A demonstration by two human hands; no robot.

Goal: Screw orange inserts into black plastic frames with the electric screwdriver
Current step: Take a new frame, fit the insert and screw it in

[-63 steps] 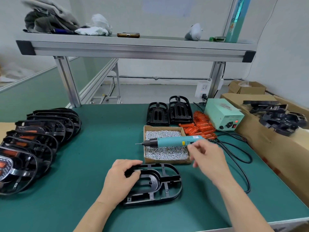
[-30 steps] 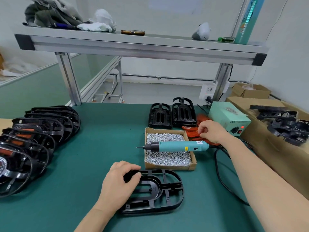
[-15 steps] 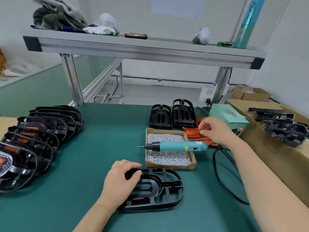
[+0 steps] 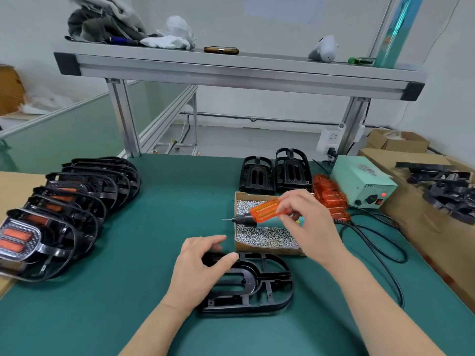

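The orange insert (image 4: 264, 210) is a flat, see-through bar of ribbed plastic with rounded corners. It is held tilted in the air above the cardboard box of screws (image 4: 264, 238), pinched at one end between the thumb and fingertips of the right hand (image 4: 308, 224). The left hand (image 4: 200, 265) lies over the left end of the black frame (image 4: 257, 286) and holds it, thumb on the rim and fingers arched past its far edge. That frame is an oval of thin ribs around a U-shaped middle, lying flat on the green mat of the table (image 4: 167, 206) just in front of the box. The electric screwdriver (image 4: 241, 219) lies across the box, only its dark nose and bit showing from behind the insert. More orange inserts (image 4: 330, 194) are heaped beside a pale green power unit (image 4: 359, 181) with a red light, and a black cable (image 4: 380, 242) loops across the mat. Two frames (image 4: 272, 170) stand at the back, and a row of frames with orange pieces in them (image 4: 77, 201) overlaps along the left. An aluminium shelf (image 4: 231, 70) spans overhead, with cloths on it.
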